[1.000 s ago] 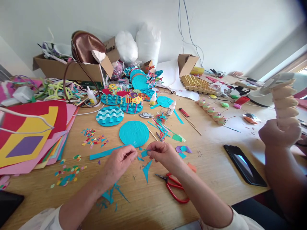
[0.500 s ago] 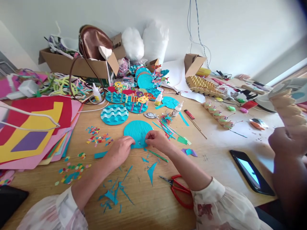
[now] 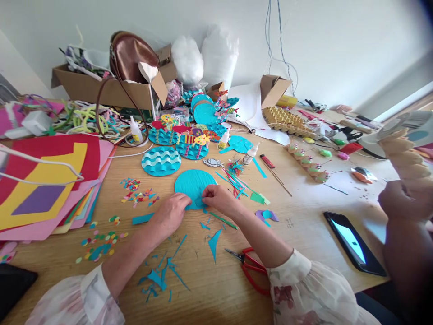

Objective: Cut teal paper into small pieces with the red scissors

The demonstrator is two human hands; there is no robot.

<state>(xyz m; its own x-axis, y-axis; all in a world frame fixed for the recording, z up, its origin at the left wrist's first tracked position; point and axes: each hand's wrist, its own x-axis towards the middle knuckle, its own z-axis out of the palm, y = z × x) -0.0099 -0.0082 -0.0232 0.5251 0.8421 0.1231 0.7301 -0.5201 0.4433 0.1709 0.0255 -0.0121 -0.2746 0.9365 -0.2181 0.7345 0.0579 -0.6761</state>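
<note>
A round turquoise paper disc (image 3: 194,181) with a wrinkled surface lies flat on the wooden table. My left hand (image 3: 172,213) is closed at the disc's lower left edge, thumb and fingers together on it. Over the lower right of the disc, my right hand (image 3: 219,198) makes a pinch; whatever sits between those fingertips is too small to make out. A thin green strip (image 3: 223,220) is below my right hand. Red-handled scissors (image 3: 250,264) lie under my right forearm. Turquoise paper scraps (image 3: 157,277) are scattered nearer to me.
Wavy-trimmed blue discs (image 3: 161,161) and a glue bottle (image 3: 249,154) stand beyond. Coloured sheets (image 3: 50,176) are stacked left, with paper dots (image 3: 104,243) nearby. A phone (image 3: 353,241) lies right, close to another person's hand (image 3: 404,203) holding an egg-carton strip (image 3: 404,155).
My right hand has shifted slightly left over the disc. My left hand stays almost in place at the disc's edge. The other person's hand has hardly moved.
</note>
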